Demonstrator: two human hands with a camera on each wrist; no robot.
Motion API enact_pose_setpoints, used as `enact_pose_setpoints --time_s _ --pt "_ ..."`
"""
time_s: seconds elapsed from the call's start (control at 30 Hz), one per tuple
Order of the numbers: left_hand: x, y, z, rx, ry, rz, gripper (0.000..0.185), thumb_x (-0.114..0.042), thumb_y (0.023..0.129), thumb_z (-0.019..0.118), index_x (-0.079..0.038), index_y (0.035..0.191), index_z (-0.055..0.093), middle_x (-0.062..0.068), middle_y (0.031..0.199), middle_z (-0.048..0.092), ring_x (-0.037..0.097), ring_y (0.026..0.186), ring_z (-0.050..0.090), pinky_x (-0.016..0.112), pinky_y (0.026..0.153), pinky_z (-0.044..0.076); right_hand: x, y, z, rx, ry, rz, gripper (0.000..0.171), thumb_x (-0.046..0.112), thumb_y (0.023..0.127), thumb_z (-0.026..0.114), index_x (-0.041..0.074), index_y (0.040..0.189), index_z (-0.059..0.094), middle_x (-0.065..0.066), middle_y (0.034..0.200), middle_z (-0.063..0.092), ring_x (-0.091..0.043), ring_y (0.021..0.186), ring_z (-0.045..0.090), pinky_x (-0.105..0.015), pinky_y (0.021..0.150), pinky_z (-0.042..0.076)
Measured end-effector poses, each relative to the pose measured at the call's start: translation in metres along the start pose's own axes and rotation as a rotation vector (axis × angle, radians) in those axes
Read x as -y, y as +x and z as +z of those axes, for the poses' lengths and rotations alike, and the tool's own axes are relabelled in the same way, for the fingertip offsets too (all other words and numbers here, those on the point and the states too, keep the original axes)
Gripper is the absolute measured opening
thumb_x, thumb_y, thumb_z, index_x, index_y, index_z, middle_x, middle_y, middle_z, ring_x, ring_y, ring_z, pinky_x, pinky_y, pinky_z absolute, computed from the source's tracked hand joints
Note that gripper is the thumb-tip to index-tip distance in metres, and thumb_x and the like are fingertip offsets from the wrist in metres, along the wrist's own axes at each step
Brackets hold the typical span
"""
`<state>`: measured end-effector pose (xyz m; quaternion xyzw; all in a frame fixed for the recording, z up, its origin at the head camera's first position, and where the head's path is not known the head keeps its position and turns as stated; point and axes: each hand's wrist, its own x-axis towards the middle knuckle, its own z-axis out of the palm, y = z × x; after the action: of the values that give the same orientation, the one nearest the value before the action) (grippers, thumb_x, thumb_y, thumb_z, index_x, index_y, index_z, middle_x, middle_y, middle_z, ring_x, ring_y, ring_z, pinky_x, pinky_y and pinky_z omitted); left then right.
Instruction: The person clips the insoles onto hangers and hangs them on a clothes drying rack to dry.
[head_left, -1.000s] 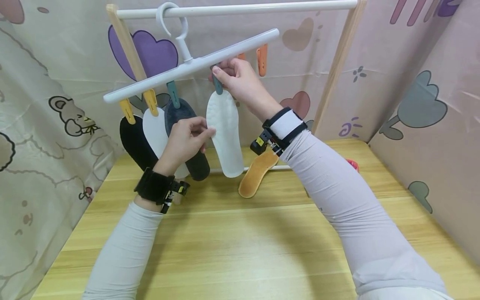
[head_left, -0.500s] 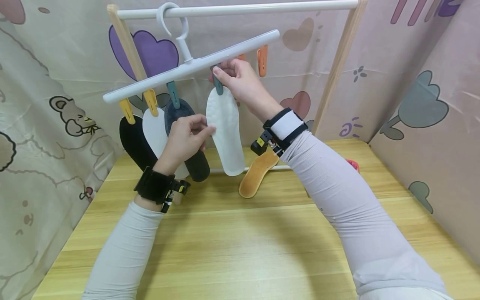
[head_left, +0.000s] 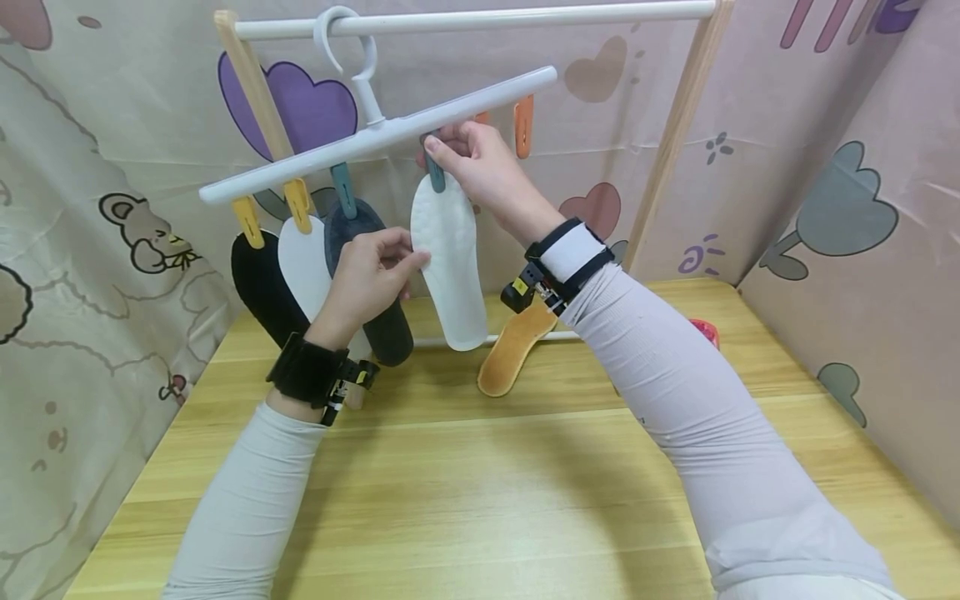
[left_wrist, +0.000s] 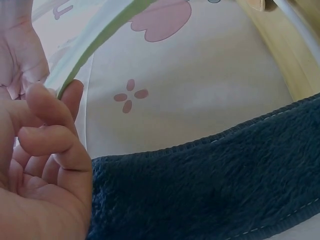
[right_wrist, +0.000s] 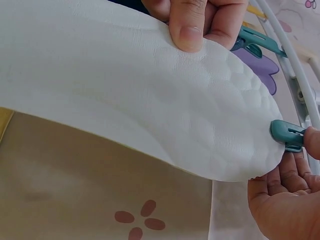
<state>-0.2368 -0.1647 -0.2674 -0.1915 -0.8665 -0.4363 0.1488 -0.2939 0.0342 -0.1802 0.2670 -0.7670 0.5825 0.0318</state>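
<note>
In the head view, my left hand [head_left: 371,275] pinches the left edge of a white insole [head_left: 453,275] between thumb and fingers. My right hand [head_left: 483,162] pinches a teal clip [head_left: 435,173] under the tilted white hanger [head_left: 420,121]. The right wrist view shows that clip's tip overlapping the insole's rounded, dimpled end. Further left on the hanger, yellow clips [head_left: 297,204] hold a black insole [head_left: 262,283] and another white insole [head_left: 303,262]. A second teal clip [head_left: 344,190] holds a dark fuzzy insole [left_wrist: 200,180], partly behind my left hand.
The hanger hooks over the white rod [head_left: 525,17] of a wooden-sided rack [head_left: 678,133]. Orange clips [head_left: 523,125] hang at its right end. A tan insole [head_left: 513,354] lies by the rack's lower rod on the wooden table [head_left: 480,500]. Something red [head_left: 705,332] shows behind my right sleeve.
The white insole has shifted slightly up against the teal clip. The hanger's right end has dipped a little, and the insoles hanging on its left have swung slightly left.
</note>
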Motion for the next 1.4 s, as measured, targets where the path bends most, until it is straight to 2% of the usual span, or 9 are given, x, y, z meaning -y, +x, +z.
enact_pose_setpoints --time_s 0.2,0.5,0.73,0.9,1.1,1.2,1.4 --pt "-0.001 -0.001 -0.002 -0.007 0.007 -0.005 0.016 -0.019 0.105 0.071 -0.005 0.113 0.074 0.010 0.085 0.075 0.020 0.055 0.064 0.024 0.058 0.052 0.001 -0.001 0.001 0.008 0.010 0.033 0.036 0.028 0.113 0.056 0.006 0.142 0.059 -0.009 0.136 0.072 -0.017 0.110 0.066 -0.029 0.086 0.055" --pt "0.004 -0.002 -0.005 -0.010 0.003 -0.021 0.016 -0.019 0.105 0.071 -0.004 0.111 0.075 0.016 0.084 0.076 0.026 0.057 0.067 0.024 0.057 0.050 -0.001 0.002 0.005 0.028 -0.027 0.002 0.037 0.027 0.114 0.053 0.003 0.142 0.060 -0.011 0.136 0.071 -0.016 0.115 0.066 -0.028 0.093 0.056" --pt "0.004 0.000 -0.004 -0.005 -0.011 -0.050 0.017 -0.021 0.106 0.071 -0.005 0.111 0.074 0.018 0.084 0.076 0.027 0.058 0.067 0.025 0.058 0.050 -0.001 0.002 0.005 0.019 -0.031 -0.003 0.040 0.029 0.115 0.052 0.000 0.140 0.061 -0.011 0.136 0.071 -0.015 0.120 0.065 -0.025 0.095 0.052" --pt "0.004 0.000 -0.003 0.009 -0.016 -0.076 0.019 -0.024 0.106 0.070 -0.007 0.112 0.074 0.019 0.088 0.077 0.024 0.058 0.068 0.026 0.056 0.048 -0.003 0.001 0.004 0.020 -0.043 -0.003 0.039 0.027 0.115 0.053 0.001 0.143 0.060 -0.012 0.137 0.072 -0.014 0.127 0.067 -0.024 0.100 0.053" --pt "0.006 -0.002 -0.004 0.017 -0.022 -0.112 0.018 -0.024 0.107 0.069 -0.008 0.116 0.072 0.013 0.092 0.079 0.024 0.059 0.071 0.026 0.050 0.045 -0.004 -0.002 0.004 0.025 -0.095 0.022 0.046 0.025 0.114 0.055 0.003 0.155 0.053 -0.011 0.150 0.066 -0.015 0.136 0.064 -0.025 0.109 0.053" --pt "0.006 -0.003 -0.004 0.024 -0.018 -0.129 0.018 -0.022 0.107 0.069 -0.009 0.119 0.072 0.009 0.094 0.079 0.021 0.059 0.070 0.025 0.050 0.047 -0.006 -0.005 0.004 0.019 -0.111 0.026 0.048 0.024 0.114 0.055 0.003 0.157 0.051 -0.011 0.150 0.065 -0.016 0.133 0.065 -0.027 0.110 0.054" --pt "0.008 -0.004 -0.004 0.021 -0.030 -0.134 0.019 -0.020 0.106 0.070 -0.008 0.120 0.071 0.012 0.100 0.080 0.014 0.057 0.069 0.025 0.051 0.050 -0.013 -0.008 0.003 0.016 -0.111 0.017 0.045 0.020 0.114 0.055 0.003 0.155 0.053 -0.013 0.149 0.066 -0.018 0.129 0.067 -0.029 0.109 0.055"
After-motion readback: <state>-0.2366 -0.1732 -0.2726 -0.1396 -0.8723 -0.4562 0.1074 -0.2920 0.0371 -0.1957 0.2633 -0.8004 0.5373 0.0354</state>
